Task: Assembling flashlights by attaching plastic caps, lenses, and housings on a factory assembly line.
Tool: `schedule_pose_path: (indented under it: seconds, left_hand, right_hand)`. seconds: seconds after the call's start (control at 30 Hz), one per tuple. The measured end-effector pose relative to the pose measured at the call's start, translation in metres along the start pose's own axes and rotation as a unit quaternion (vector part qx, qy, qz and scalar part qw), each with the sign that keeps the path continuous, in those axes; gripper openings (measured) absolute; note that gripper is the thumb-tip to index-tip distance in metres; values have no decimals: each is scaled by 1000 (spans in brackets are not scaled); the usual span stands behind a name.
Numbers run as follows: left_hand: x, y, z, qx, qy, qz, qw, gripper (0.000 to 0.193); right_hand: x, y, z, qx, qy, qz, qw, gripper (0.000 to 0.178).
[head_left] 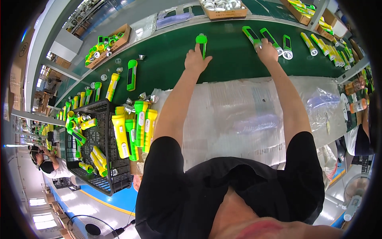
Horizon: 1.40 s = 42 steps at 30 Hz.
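Note:
On the green bench surface, my left hand point(195, 60) is at a green flashlight point(202, 39). Its narrow body passes between my index finger and thumb, and the other fingers are partly hidden. Farther right, my right hand point(267, 52) closes its fingers round the lower end of a green flashlight with a dark panel point(251, 35). Right beside that hand lies another green flashlight point(270, 39) with a white head. A third, shorter green flashlight point(287, 44) is just right of it.
A black crate point(104, 137) with yellow-green flashlights stands at my left. Upright flashlights point(140, 123) crowd beside it. Cardboard boxes of green parts point(126, 34) and white rings point(227, 15) line the far edge. Plastic sheeting point(230, 119) covers the near bench. Several yellow flashlights point(308, 44) lie right.

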<state>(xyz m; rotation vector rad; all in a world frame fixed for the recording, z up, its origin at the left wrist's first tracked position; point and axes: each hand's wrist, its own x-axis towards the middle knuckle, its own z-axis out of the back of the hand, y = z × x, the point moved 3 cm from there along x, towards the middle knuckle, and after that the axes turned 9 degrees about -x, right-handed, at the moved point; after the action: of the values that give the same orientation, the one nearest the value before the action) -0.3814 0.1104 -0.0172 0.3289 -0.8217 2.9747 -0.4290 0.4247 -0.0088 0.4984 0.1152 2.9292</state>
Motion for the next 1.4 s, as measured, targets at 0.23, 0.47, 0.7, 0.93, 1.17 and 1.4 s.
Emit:
schedule_pose_path:
  seconds: [0.23,0.47,0.7,0.93,1.17,1.4]
  left_hand:
    - [-88,-43,20,-309,10,-66,949,83]
    - [-211,-47,57,-570,104,103,808,69]
    - [-253,-77,72,-789,117,108,593,71]
    - [-288,-88,135,-388,139,-216,885,36]
    - [-294,-107,107,-273,151,-430,847,45]
    - [-264,-102,41,-476,46,-168,862,43]
  right_hand:
    - [-95,76,48,368,119,76,919,70]
    - [-250,93,124,763,353,1,541,40]
    - [-342,95,144,745,439,84,495,45]
    - [-368,81,164,685,418,126,584,53]
    - [-379,70,157,678,437,119,579,55]
    - [-369,35,149,776,320,-56,540,43]
